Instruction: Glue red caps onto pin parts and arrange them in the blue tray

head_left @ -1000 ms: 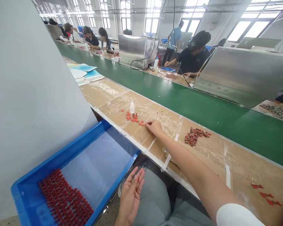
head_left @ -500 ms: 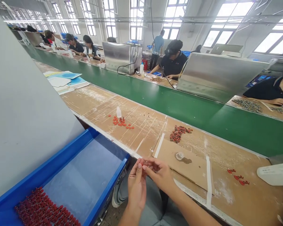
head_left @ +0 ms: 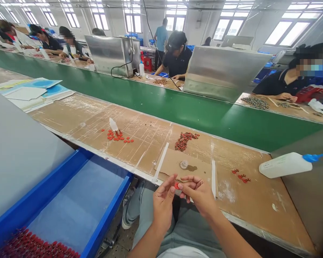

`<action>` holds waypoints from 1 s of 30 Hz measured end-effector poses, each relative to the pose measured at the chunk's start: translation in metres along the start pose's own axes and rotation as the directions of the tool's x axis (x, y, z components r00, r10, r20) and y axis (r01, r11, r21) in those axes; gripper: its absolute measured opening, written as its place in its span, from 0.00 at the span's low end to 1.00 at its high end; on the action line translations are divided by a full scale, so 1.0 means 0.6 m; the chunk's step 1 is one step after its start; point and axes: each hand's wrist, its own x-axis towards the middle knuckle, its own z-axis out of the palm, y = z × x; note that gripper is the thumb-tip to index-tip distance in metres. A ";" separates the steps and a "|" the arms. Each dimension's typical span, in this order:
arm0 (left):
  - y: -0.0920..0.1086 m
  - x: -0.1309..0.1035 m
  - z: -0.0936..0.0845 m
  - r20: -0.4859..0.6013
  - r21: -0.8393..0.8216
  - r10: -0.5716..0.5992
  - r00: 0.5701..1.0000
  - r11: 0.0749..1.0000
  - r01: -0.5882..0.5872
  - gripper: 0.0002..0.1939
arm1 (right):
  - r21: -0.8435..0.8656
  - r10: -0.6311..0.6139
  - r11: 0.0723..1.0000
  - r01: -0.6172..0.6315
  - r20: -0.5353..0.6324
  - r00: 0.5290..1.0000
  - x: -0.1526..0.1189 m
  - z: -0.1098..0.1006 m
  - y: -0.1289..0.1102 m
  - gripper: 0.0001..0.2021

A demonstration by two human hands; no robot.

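Over the table's front edge, my right hand (head_left: pixel 197 191) pinches a small red piece (head_left: pixel 177 185) between thumb and fingertips. Close beside it on the left, my left hand (head_left: pixel 163 204) has its fingers apart, with nothing visible between them. Beyond the hands lies a cardboard sheet (head_left: pixel 174 165) with a small clear cup (head_left: pixel 183 164) on it. A pile of small red and dark parts (head_left: pixel 183 141) sits behind the sheet. Red discs (head_left: pixel 118 138) are scattered around a small white bottle (head_left: pixel 113 124) on the left. Several red pieces (head_left: pixel 241 176) lie to the right.
A blue tray (head_left: pixel 104 222) at lower left holds many red parts (head_left: pixel 40 245). A white bottle with a blue nozzle (head_left: pixel 285 165) lies at the right. Papers (head_left: pixel 32 94) are at the left. Beyond the green belt (head_left: pixel 156 96) people sit at work.
The view has swung right and down, bringing the blue nozzle into sight. My hands have moved apart; the left fingers have opened away from the red piece, which stays in my right fingertips.
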 end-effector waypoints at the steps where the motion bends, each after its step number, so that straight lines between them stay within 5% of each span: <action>1: 0.000 0.001 0.002 0.051 0.018 -0.002 0.999 1.000 0.001 0.16 | 0.007 0.013 1.000 -0.013 0.016 1.000 -0.001 -0.008 -0.008 0.25; 6: -0.005 0.005 0.013 0.206 0.036 -0.007 0.978 0.999 -0.001 0.11 | -0.005 0.056 0.998 -0.056 0.077 0.995 -0.004 -0.028 -0.032 0.28; 15: -0.015 0.026 0.021 0.079 -0.132 -0.020 0.997 0.991 0.030 0.09 | -0.164 -0.029 0.986 0.039 0.066 0.997 0.021 -0.036 -0.042 0.26; 19: -0.003 0.038 0.015 0.001 -0.241 -0.073 0.997 0.968 0.071 0.11 | -0.418 -0.328 0.868 0.269 -0.076 0.941 0.111 -0.079 -0.061 0.21; 21: 0.002 0.041 0.011 -0.030 -0.263 -0.098 0.995 0.961 0.087 0.13 | -0.570 -0.392 0.779 0.261 -0.118 0.912 0.175 -0.104 -0.066 0.20; 26: 0.002 0.043 -0.002 -0.075 -0.284 -0.123 0.990 0.954 0.097 0.13 | -0.809 -0.341 0.577 0.114 -0.111 0.933 0.300 -0.126 -0.063 0.18; 30: 0.001 0.044 -0.009 -0.090 -0.292 -0.132 0.987 0.951 0.101 0.13 | -0.753 -0.176 0.657 0.007 -0.144 0.974 0.330 -0.118 -0.062 0.14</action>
